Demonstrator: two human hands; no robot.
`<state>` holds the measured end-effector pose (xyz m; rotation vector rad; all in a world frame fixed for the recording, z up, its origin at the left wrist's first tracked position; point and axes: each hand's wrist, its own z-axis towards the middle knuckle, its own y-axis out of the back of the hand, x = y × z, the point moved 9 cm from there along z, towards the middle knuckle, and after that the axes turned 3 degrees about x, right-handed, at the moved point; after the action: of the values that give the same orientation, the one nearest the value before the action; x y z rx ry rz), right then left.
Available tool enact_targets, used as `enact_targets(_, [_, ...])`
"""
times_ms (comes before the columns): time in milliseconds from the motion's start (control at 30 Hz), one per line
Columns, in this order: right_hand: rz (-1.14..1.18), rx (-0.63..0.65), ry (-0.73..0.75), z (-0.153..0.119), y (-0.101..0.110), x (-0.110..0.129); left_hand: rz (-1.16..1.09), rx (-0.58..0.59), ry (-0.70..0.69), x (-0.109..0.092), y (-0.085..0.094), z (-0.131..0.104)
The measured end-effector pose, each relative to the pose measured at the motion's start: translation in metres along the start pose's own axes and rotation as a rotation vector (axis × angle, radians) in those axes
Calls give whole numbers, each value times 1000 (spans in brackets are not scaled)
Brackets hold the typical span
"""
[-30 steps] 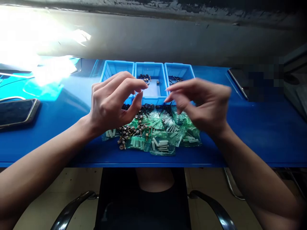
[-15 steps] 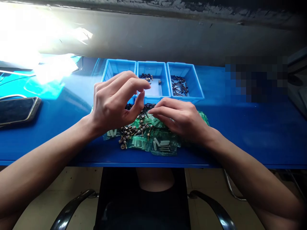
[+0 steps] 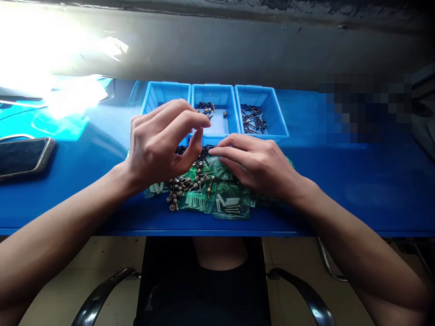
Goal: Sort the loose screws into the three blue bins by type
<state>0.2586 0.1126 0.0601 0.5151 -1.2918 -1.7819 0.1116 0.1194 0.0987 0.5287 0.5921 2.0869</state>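
My left hand (image 3: pixel 159 138) hovers at the near side of the middle blue bin (image 3: pixel 217 134). Its fingers are curled, with a small gap between thumb and index tips; a small screw (image 3: pixel 210 117) shows by the index tip, apparently lying in the bin. My right hand (image 3: pixel 261 165) rests over green plastic bags (image 3: pixel 220 174), fingers stretched and thumb apart, its fingertips at a heap of black screws (image 3: pixel 205 154). Bolts with washers (image 3: pixel 183 184) lie loose below my left hand. A front bag of white wall plugs and screws (image 3: pixel 231 208) lies near the table edge.
The right blue bin (image 3: pixel 282 120) holds long black screws (image 3: pixel 253 120). A left blue bin (image 3: pixel 166 88) is partly hidden by my hand. A phone (image 3: pixel 25 156) lies at the left, near a glaring light. Chair armrests (image 3: pixel 102 294) stand below the blue table (image 3: pixel 356 190).
Both hands stay nearly in place. The whole view has shifted slightly, and the hands and bins appear a little further left and up.
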Motion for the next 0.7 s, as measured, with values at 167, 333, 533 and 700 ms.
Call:
enact_targets(167, [-46, 14, 13, 0, 0, 2, 31, -30, 3, -3, 3, 3])
enact_targets(333, [-141, 56, 42, 0, -4, 4, 3, -50, -28, -5, 4, 3])
enact_targets(533, [-68, -8, -18, 1, 5, 0, -26, 5, -9, -5, 3, 3])
enact_targets(700, [123, -159, -128, 2, 29, -7, -19, 36, -5, -6, 2, 3])
